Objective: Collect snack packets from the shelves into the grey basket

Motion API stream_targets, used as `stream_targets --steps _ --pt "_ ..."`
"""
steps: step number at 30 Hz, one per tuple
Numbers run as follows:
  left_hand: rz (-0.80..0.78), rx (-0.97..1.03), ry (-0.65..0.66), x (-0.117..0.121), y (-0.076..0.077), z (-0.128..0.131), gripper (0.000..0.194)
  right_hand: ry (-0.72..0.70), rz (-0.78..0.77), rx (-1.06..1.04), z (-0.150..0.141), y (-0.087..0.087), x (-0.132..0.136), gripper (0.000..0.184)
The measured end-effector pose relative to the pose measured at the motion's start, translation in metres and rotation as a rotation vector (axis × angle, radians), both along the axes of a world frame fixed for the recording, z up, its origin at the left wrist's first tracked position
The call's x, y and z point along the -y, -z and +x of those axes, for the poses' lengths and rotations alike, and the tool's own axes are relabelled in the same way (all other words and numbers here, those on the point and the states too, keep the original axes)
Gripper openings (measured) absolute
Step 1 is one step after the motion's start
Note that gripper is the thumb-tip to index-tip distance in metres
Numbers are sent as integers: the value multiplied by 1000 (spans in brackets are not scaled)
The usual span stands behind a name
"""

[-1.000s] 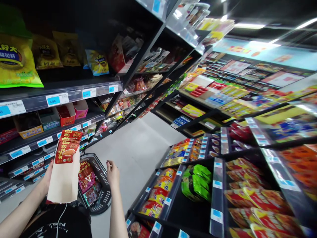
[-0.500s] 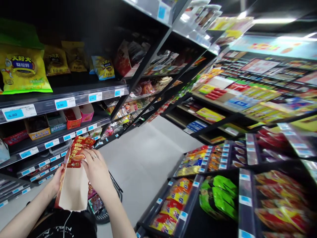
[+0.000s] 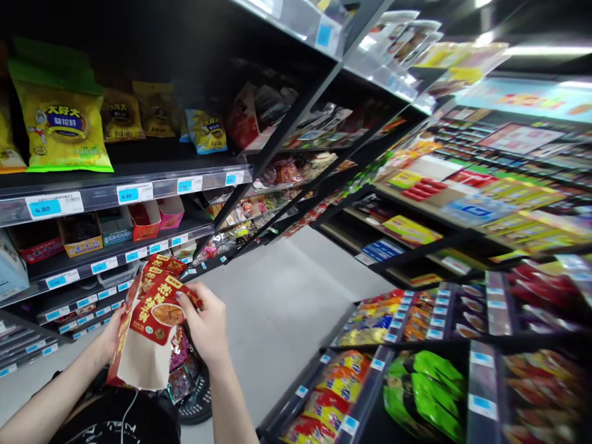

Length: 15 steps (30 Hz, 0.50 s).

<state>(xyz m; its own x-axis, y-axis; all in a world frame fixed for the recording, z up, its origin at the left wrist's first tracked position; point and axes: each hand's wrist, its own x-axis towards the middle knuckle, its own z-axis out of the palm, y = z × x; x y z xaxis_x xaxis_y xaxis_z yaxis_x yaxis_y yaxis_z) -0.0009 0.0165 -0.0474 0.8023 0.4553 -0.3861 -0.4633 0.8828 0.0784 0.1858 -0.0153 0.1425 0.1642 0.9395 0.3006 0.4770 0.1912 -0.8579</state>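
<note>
My left hand (image 3: 113, 330) grips the left side of an open cardboard box (image 3: 143, 364), red outside and pale inside, tilted toward me. Several red snack packets with yellow lettering stick up from its far end. My right hand (image 3: 206, 324) pinches one red packet (image 3: 166, 311) between thumb and fingers; a picture of food shows on its front. That packet is lifted over the box, its lower edge still at the box. Most of the left hand's fingers are hidden behind the box wall. Below lies a dark basket (image 3: 201, 401) with shiny packets (image 3: 180, 382).
At the left, a dark shelf (image 3: 176, 163) bears yellow snack bags (image 3: 67, 126) and price tags, with small open boxes (image 3: 145, 219) one level lower. Bins of bagged snacks (image 3: 342, 382) and green packages (image 3: 425, 391) stand at the right. A grey floor aisle (image 3: 272, 296) runs between.
My right hand has turned and moved right, drawing a red packet up so its front shows. Before, the hand reached over the packets in the box. The view has shifted slightly left.
</note>
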Motion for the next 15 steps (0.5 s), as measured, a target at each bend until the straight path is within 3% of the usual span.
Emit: stream_targets --steps 4,9,15 --pt "-12 -22 -15 0 -7 -1 56 -41 -33 -456 10 -1 2 19" --pt "-31 -80 -3 2 -12 -4 50 -135 177 -1019 14 10 1 28" --pt "-48 -185 9 5 -14 -5 47 -52 362 -1342 4 11 5 35"
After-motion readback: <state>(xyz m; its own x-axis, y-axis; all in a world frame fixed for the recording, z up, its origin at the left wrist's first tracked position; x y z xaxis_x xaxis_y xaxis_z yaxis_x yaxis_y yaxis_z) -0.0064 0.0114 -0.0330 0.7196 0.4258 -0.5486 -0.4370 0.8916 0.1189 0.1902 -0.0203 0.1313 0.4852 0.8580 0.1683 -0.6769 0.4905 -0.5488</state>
